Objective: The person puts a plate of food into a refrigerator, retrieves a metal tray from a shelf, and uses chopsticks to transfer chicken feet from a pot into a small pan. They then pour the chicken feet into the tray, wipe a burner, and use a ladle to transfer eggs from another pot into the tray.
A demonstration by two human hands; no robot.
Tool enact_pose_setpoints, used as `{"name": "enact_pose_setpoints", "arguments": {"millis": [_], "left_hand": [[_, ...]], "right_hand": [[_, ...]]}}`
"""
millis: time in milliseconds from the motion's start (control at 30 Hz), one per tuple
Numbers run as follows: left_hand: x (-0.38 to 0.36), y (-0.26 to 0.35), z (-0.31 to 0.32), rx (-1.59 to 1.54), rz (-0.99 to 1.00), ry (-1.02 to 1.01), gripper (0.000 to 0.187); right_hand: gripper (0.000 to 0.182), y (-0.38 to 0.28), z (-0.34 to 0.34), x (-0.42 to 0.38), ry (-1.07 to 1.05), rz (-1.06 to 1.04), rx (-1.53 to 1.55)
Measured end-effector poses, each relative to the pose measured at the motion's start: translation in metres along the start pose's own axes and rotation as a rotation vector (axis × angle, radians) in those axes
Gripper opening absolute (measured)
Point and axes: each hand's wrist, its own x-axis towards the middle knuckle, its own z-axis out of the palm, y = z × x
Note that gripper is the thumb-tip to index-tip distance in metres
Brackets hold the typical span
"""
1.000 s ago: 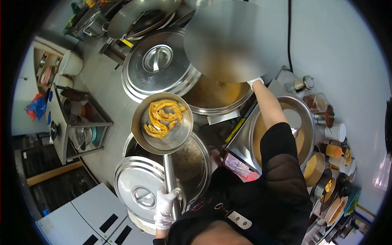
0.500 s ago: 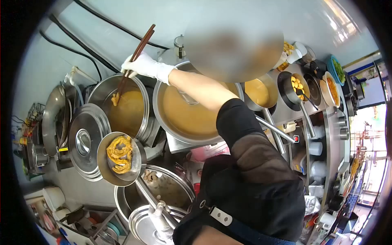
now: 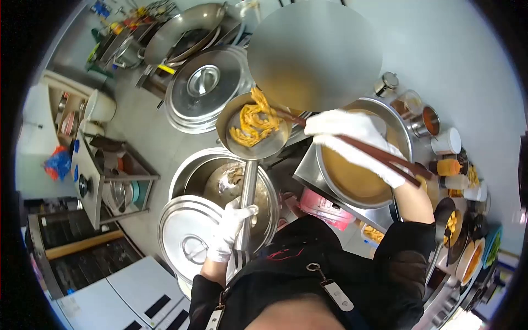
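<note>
In a white glove, my left hand point(image 3: 231, 228) is wrapped around the long metal handle of a small saucepan point(image 3: 226, 127). Curled yellow-brown strips of food point(image 3: 253, 124) lie in this pan. Also gloved, my right hand point(image 3: 355, 135) grips dark wooden chopsticks point(image 3: 379, 158), held aslant with their tips at the pan's right rim. One strip stands up against that rim, at the chopstick tips. Blur hides part of the area just beyond the pan.
Under the saucepan stands a large open pot point(image 3: 179, 179) with murky liquid, a metal lid point(image 3: 190, 236) leaning over its edge. A wide pot of brown broth point(image 3: 357, 173) sits below my right hand. Another lid point(image 3: 203, 80) and a wok point(image 3: 184, 30) are farther off.
My view has turned left. The chopsticks have left the far broth pot, where they held a piece of food, and are now at the saucepan. My left hand still holds the handle.
</note>
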Motion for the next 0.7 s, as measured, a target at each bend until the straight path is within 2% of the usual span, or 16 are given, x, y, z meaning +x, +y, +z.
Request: {"name": "enact_pose_setpoints", "arguments": {"millis": [33,67,133,167,200,300,333,400,433,500,533,633,700], "left_hand": [[-0.001,-0.001,-0.001,0.018,-0.001,-0.004,0.031],[-0.005,-0.001,0.001,0.025,-0.004,0.013,0.034],[-0.007,0.007,0.005,0.061,-0.012,0.017,0.04],[-0.008,0.008,0.004,0.041,-0.008,0.022,0.04],[-0.01,0.007,0.003,0.016,-0.015,0.035,0.041],[-0.017,0.007,0.004,-0.022,-0.008,0.061,0.045],[-0.019,0.003,-0.002,-0.087,-0.02,0.057,0.041],[-0.033,0.014,0.003,-0.107,-0.014,0.12,0.042],[-0.037,0.018,0.001,-0.006,-0.022,0.175,0.041],[-0.045,0.02,0.002,0.006,-0.02,0.237,0.039],[-0.049,0.02,0.004,-0.027,-0.014,0.261,0.038],[-0.056,0.025,0.011,-0.032,0.005,0.33,0.04],[-0.058,0.035,0.019,-0.08,-0.005,0.361,0.043]], "right_hand": [[0.017,0.0,0.004,-0.002,-0.086,-0.007,-0.034],[0.016,-0.006,0.0,-0.004,-0.123,0.091,-0.037],[0.012,-0.005,-0.016,-0.002,0.027,0.106,0.151],[0.011,-0.002,-0.028,0.002,0.075,0.163,0.15],[0.012,0.016,-0.034,0.002,0.204,0.131,0.211],[0.016,0.064,-0.053,0.028,0.407,0.337,0.386],[0.018,0.092,-0.049,0.04,0.488,0.376,0.442],[0.018,0.145,-0.029,0.063,0.42,0.461,0.32],[0.017,0.171,-0.01,0.076,0.356,0.529,0.3],[0.016,0.249,0.042,0.093,0.208,0.531,0.399],[0.018,0.245,0.057,0.101,0.178,0.583,0.46],[0.022,0.309,0.132,0.118,0.075,0.669,0.539],[0.025,0.352,0.179,0.123,0.041,0.76,0.42]]}}
